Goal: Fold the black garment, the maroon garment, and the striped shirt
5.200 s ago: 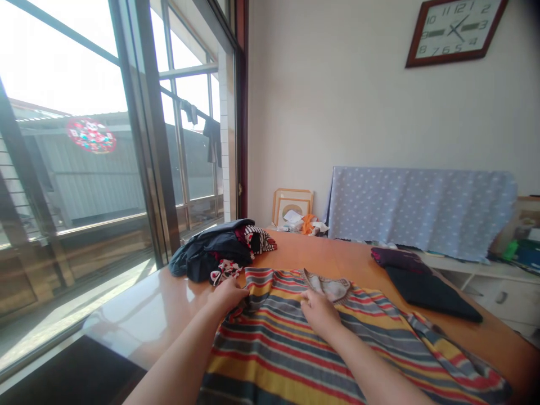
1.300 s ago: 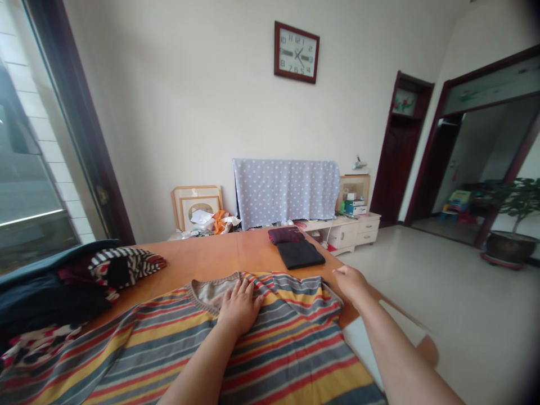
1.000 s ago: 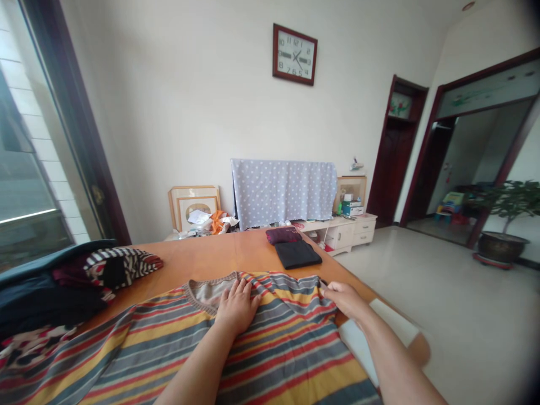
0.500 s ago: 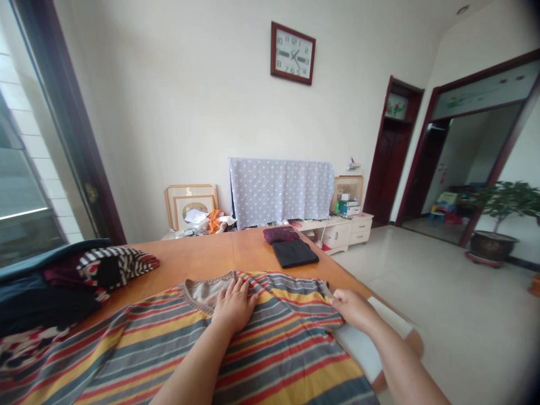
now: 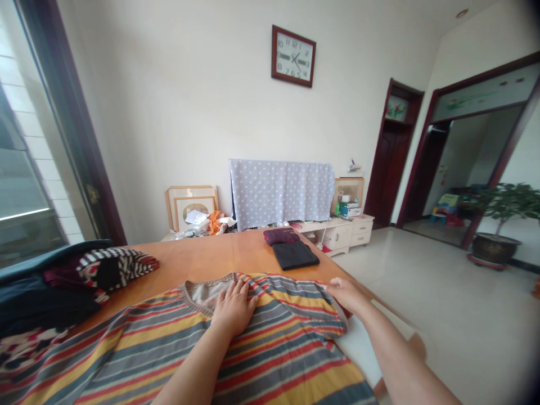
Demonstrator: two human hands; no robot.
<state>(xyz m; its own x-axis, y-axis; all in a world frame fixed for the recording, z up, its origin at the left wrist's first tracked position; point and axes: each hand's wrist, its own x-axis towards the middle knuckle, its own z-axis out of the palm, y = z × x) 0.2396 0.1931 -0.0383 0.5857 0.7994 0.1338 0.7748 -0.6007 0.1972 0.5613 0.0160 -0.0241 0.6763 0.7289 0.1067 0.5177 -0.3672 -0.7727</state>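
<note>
A striped shirt [image 5: 270,349] in yellow, red and grey lies spread over the wooden table, its neckline toward the far side. My left hand [image 5: 235,306] rests flat on it beside the neckline, fingers stretched out. At the far corner of the right sleeve [image 5: 307,298], my right hand [image 5: 346,293] pinches the cuff edge between thumb and fingers. The sleeve's opening faces right, below that hand. The shirt's lower part runs out of view at the bottom.
Folded dark red cloth [image 5: 281,235] and folded black cloth [image 5: 296,255] lie near the table's [image 5: 202,250] far right corner. A clothes pile [image 5: 50,287] sits at the left. Beside the table's right edge is a pale seat-like surface [image 5: 363,343].
My right hand has shifted slightly up and away along the sleeve's cuff, and the sleeve end lies more spread out. The left hand stays in place.
</note>
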